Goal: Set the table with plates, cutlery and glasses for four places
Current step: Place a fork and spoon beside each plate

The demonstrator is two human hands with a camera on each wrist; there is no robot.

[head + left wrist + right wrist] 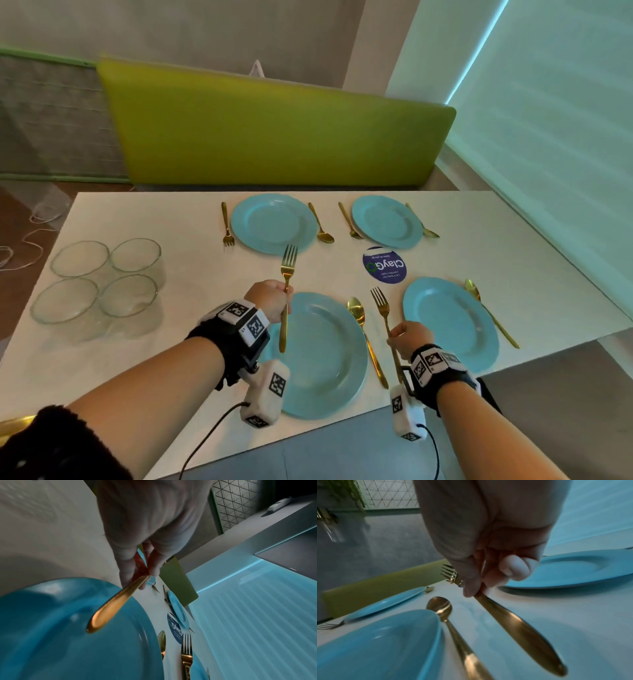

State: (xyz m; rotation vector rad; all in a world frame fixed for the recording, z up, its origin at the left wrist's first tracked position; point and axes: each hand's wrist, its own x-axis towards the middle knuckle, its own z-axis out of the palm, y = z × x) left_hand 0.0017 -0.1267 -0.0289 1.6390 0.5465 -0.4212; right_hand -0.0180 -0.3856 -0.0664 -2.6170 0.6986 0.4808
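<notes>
Several blue plates lie on the white table (137,212). My left hand (270,298) pinches a gold fork (287,274) and holds it above the left rim of the near left plate (322,359), tines pointing away. My right hand (407,337) pinches a second gold fork (382,305) between that plate's gold spoon (358,315) and the near right plate (452,322). In the left wrist view the fork handle (113,605) hangs over the plate (60,635). In the right wrist view the fork handle (518,630) slants above the table beside the spoon (443,609).
Several empty glasses (102,284) stand grouped at the table's left. The two far plates (272,222) (387,221) each have a fork and a spoon beside them. A round blue sticker (383,264) lies mid-table. A green bench back (274,130) runs behind the table.
</notes>
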